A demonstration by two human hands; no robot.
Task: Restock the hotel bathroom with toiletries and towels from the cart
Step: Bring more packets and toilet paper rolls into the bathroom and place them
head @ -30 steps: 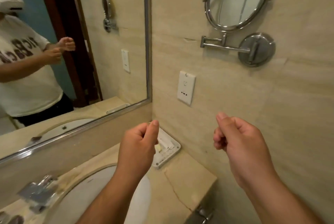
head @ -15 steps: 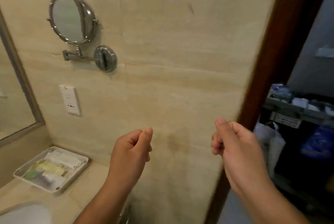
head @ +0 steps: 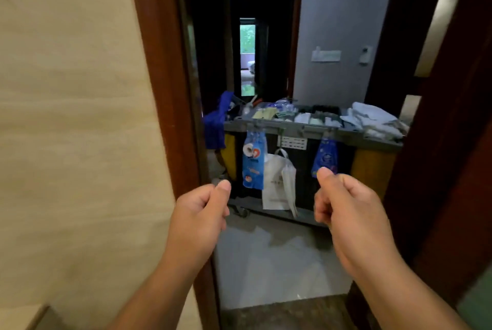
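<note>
A beige tiled wall (head: 74, 117) fills the left of the frame, edged by a dark wooden door frame (head: 165, 90). Low centre, the left hand (head: 198, 219) is curled into a loose empty fist. Beyond the doorway stands the cart (head: 306, 132): its top tray holds small packaged toiletries (head: 287, 115), with folded white towels (head: 372, 121) at the right end. Blue packets (head: 253, 163) and a white plastic bag (head: 277, 183) hang from its front. The right hand (head: 351, 212) is likewise curled, holding nothing.
</note>
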